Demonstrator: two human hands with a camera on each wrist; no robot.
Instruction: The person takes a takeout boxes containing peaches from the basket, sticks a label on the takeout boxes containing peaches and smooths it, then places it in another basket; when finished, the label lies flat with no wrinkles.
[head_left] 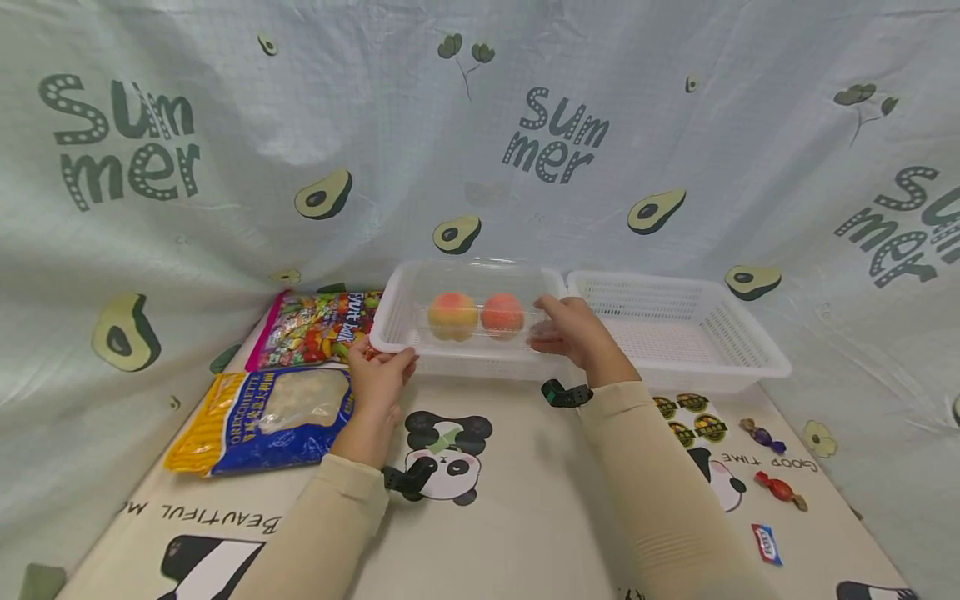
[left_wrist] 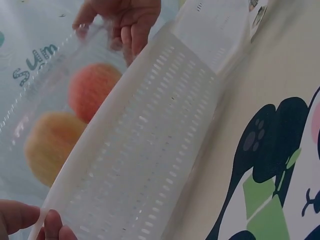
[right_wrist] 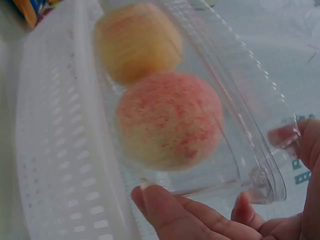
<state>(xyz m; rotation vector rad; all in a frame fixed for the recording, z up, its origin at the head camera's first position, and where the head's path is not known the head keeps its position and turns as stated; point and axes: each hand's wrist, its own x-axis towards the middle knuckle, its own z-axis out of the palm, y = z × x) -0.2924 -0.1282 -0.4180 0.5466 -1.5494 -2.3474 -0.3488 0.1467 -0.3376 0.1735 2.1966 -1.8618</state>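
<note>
The right hand (head_left: 573,333) pinches the near right end of a clear plastic box (head_left: 480,312), thumb under its edge and fingers curled round the corner, as the right wrist view shows. Inside the box sit two round peach-like fruits side by side: a yellow-orange one (head_left: 452,315) on the left and a pinker one (head_left: 502,314) on the right, touching or nearly so. The box is held inside a white slotted basket (head_left: 390,329), which stands on the tabletop (head_left: 525,500) at the far side; whether the box rests on the basket's floor I cannot tell.

The left hand (head_left: 378,379) holds the basket's near left rim, fingers curled over the edge and thumb beside it. In the left wrist view only the fingertips (left_wrist: 50,225) show at the rim, with the perforated wall running away from them.

Just to the right of this basket, touching it, stands a second white basket (head_left: 675,333). To the left lie two bags: a pink bag of mixed sweets (head_left: 315,329) behind, and a blue and yellow bag (head_left: 266,417) in front of it, near the left hand. Three wrapped sweets lie well apart from the hands at the right: a purple one (head_left: 763,436), a red one (head_left: 780,490) and a blue and white one (head_left: 767,543). The tabletop cover carries panda drawings.
</note>
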